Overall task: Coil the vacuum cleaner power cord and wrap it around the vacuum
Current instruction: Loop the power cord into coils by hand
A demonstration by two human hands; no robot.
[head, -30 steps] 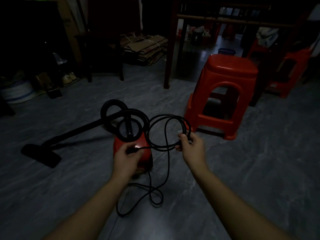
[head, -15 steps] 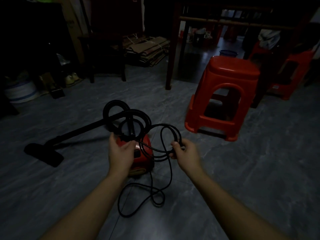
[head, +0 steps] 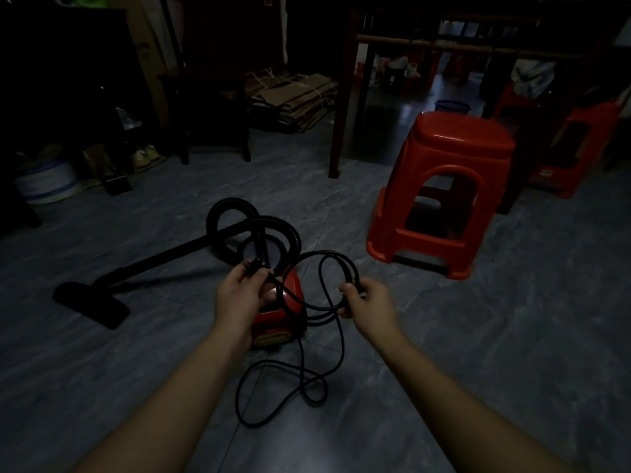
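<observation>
One power cord [head: 327, 253] is gathered into at least two upright loops just right of the single red canister vacuum [head: 285, 312], which sits on the grey tiled floor [head: 478, 336] in the middle of the scene. The right hand [head: 370, 302] grips the bunched loops at their lower right, fingers curled round them. From there a strand runs left across the vacuum's top to the left hand [head: 239, 295], which pinches it by the base of the hose; whether it holds the plug I cannot tell. The rest of the cord lies slack on the floor on the near side of the vacuum, in one wide loop with a smaller curl. The vacuum's long axis runs near to far, its yellow-trimmed end facing near. Its black hose [head: 232, 203] curls in two rings behind it, and the wand [head: 164, 257] slants left to one floor nozzle [head: 92, 303]. Two red plastic stools [head: 461, 145] [head: 577, 148] stand far right, and flattened cardboard [head: 293, 97] lies at the far side.
</observation>
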